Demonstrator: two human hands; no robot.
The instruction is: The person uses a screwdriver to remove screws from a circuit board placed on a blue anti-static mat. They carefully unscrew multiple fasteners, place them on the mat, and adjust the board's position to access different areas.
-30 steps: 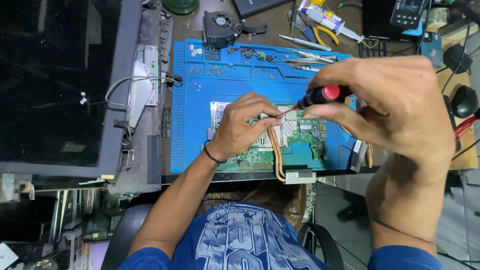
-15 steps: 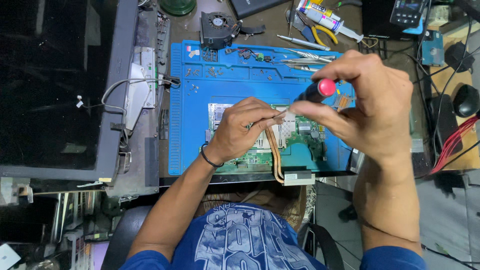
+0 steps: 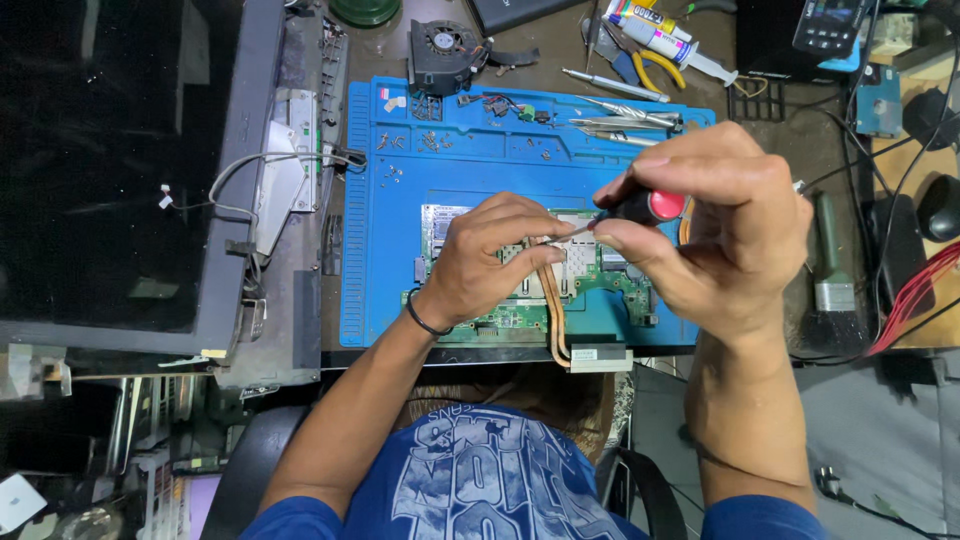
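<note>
A green circuit board [image 3: 600, 285] with copper heat pipes [image 3: 553, 320] lies on a blue work mat [image 3: 400, 250]. My left hand [image 3: 490, 255] rests on the board, its fingers pressed around the screwdriver's metal tip. My right hand [image 3: 725, 225] grips a black screwdriver with a red end cap [image 3: 650, 206], angled down to the left toward the board. The spot under the tip is hidden by my left fingers.
An opened laptop screen and chassis [image 3: 130, 170] stand at the left. A small fan [image 3: 445, 48], loose screws [image 3: 425, 140], tweezers [image 3: 625, 122], glue tubes [image 3: 665, 40], pliers and a brush [image 3: 832, 285] sit around the mat. Cables and a mouse [image 3: 940, 205] are at the right.
My right hand with the screwdriver has shifted slightly left and closer to the board. My left hand stays on the board.
</note>
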